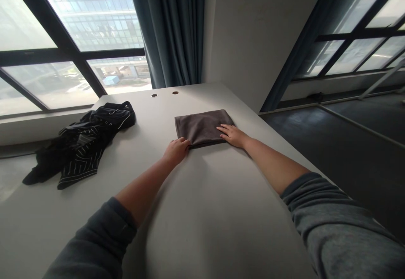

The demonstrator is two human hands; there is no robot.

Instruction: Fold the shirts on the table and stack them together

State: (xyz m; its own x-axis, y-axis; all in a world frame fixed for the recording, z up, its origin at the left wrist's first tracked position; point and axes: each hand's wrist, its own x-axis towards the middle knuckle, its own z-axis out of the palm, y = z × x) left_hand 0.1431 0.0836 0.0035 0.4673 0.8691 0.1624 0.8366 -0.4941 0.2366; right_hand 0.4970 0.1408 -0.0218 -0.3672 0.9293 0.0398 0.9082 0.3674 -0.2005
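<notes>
A dark brown cloth (pixel 202 127), folded into a flat rectangle, lies on the white table (pixel 221 203). My left hand (pixel 176 150) is at its near left corner, with the fingers closed over the edge; the thumb is hard to make out. On the cloth's right side rests my right hand (pixel 233 136), palm down, its fingers stretched out and slightly apart. The fabric shows soft wrinkles between the two hands, and its near edge shows stacked layers.
A heap of black clothing (pixel 85 137) with white stripes lies at the table's left. Two round cable holes (pixel 154 95) sit near the far edge. Beyond are a blue curtain (pixel 177 30), a pillar (pixel 249 34) and windows. Dark floor (pixel 316 144) lies to the right.
</notes>
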